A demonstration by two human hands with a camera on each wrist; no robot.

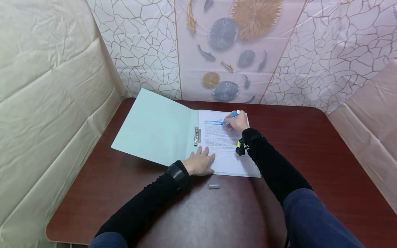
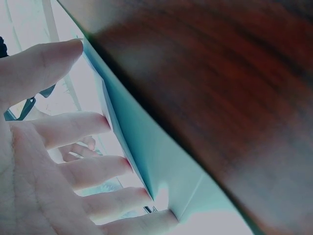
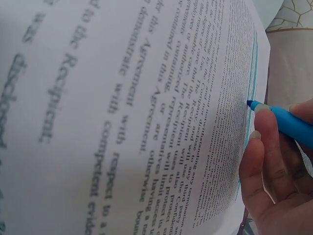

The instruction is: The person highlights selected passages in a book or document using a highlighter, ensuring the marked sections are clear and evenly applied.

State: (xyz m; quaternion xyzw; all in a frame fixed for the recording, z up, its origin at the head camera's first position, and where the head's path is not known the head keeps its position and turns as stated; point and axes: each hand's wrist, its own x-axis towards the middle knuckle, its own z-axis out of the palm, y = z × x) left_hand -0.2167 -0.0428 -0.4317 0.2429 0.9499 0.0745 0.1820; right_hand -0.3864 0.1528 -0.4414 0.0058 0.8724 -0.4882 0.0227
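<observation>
My right hand (image 1: 237, 121) pinches a blue marker (image 3: 288, 122), its tip at the upper lines of a printed sheet (image 1: 229, 162). Several blue strokes run along those top lines in the right wrist view. With fingers spread, my left hand (image 1: 200, 162) rests on the lower left corner of the sheet and the folder's edge. The sheet lies inside a pale green folder (image 1: 155, 127), whose cover is spread open to the left. A metal clip (image 1: 196, 136) sits at the folder's spine, beside the sheet's left edge.
A small grey cylinder (image 1: 214, 186) lies on the dark red-brown table (image 1: 297, 137), just in front of the folder. Behind the table hangs a patterned curtain (image 1: 223, 69), and beige cloth (image 1: 52, 86) drapes the left side.
</observation>
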